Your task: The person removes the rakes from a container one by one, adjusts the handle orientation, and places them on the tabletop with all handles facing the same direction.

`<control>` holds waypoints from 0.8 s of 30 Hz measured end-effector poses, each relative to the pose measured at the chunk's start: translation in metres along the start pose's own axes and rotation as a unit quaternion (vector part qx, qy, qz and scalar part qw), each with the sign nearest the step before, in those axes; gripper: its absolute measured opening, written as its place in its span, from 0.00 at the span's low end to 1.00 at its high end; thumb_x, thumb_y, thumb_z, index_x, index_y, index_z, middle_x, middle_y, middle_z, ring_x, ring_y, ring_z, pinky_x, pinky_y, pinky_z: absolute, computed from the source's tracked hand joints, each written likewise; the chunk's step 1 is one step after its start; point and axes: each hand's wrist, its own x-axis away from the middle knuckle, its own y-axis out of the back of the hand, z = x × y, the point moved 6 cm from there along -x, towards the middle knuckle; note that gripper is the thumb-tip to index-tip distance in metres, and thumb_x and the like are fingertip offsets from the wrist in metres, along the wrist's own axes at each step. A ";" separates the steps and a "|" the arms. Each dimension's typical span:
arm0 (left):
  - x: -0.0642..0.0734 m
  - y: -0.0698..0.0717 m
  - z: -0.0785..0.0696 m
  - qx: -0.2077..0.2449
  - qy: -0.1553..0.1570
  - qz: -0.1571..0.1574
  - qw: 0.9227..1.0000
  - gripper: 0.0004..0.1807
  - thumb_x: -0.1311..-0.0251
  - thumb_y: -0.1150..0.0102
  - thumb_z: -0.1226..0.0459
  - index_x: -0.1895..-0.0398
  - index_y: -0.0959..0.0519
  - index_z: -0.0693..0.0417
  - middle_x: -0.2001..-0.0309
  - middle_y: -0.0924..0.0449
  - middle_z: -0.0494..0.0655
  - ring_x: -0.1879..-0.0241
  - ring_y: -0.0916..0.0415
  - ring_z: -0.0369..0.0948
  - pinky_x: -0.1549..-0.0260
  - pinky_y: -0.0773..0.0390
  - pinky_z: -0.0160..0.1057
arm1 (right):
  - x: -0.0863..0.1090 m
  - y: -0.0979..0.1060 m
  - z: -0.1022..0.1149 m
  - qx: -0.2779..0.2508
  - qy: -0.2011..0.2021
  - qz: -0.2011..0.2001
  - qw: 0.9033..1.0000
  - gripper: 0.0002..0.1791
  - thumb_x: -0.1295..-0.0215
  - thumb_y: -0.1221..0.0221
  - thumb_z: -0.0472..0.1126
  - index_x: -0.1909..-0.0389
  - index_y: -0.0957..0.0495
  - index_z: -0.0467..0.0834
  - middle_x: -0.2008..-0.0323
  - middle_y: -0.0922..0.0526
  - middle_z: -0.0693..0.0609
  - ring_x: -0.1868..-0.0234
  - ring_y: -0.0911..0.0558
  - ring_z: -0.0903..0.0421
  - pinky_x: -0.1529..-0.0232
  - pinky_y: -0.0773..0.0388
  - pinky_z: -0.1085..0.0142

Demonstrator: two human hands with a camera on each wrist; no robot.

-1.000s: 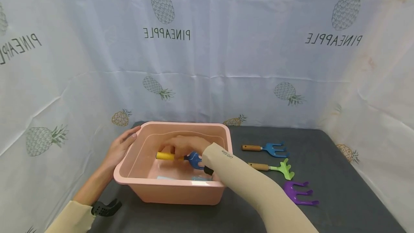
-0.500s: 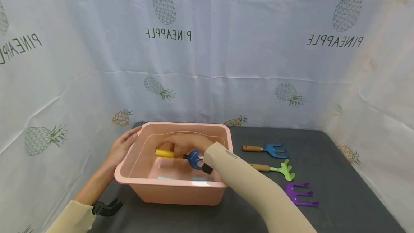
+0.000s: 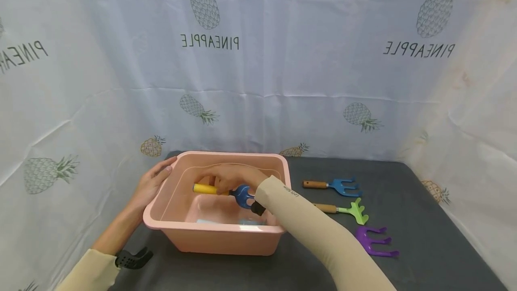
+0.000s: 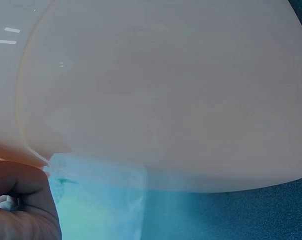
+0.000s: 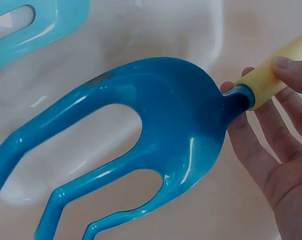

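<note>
My right hand (image 3: 230, 178) is inside the pink basin (image 3: 214, 249) and pinches the yellow handle of a blue hand rake (image 5: 175, 105). In the right wrist view the thumb lies on the handle, with the fingers behind it. The rake's three bent tines point away from the hand, above the basin floor. At the left rim of the basin, my left hand (image 3: 151, 185) holds on by thumb and fingers; the left wrist view catches this hand (image 4: 26, 200) only at the lower left. A light blue slotted piece (image 5: 61, 27) lies in the basin, partly out of frame.
Right of the basin, on the dark table (image 3: 428, 237), lie a blue rake (image 3: 343, 187), a light green rake (image 3: 357, 211) and a purple rake (image 3: 369, 241) partly behind the right sleeve. A pineapple-printed curtain (image 3: 282, 71) hangs close behind and at both sides.
My right hand has lifted the blue hand rake slightly, drifting a little left. The left hand stays at the basin's rim, and the basin and the table's rakes keep their places.
</note>
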 end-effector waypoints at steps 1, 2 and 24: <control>0.000 0.000 0.000 0.002 -0.001 0.002 1.000 0.37 0.20 0.52 0.48 0.18 0.44 0.56 0.48 0.22 0.18 0.49 0.19 0.24 0.53 0.17 0.27 | 0.000 0.000 0.001 -0.003 0.003 0.000 1.000 0.41 0.40 0.44 0.21 0.26 0.30 0.52 0.51 0.23 0.47 0.62 0.25 0.54 0.72 0.25 0.71; -0.001 0.000 0.000 0.005 -0.002 0.001 1.000 0.37 0.20 0.52 0.48 0.18 0.44 0.56 0.48 0.22 0.18 0.50 0.19 0.24 0.54 0.17 0.27 | 0.000 0.001 0.001 -0.006 0.005 0.002 1.000 0.42 0.41 0.44 0.21 0.26 0.30 0.52 0.50 0.23 0.47 0.61 0.25 0.54 0.71 0.24 0.71; -0.001 0.001 0.001 0.019 0.001 0.002 1.000 0.37 0.21 0.50 0.48 0.18 0.43 0.56 0.48 0.22 0.17 0.50 0.19 0.22 0.54 0.17 0.26 | 0.000 0.009 0.014 0.043 0.005 -0.018 0.999 0.42 0.42 0.40 0.23 0.26 0.29 0.54 0.46 0.21 0.52 0.48 0.23 0.56 0.53 0.17 0.72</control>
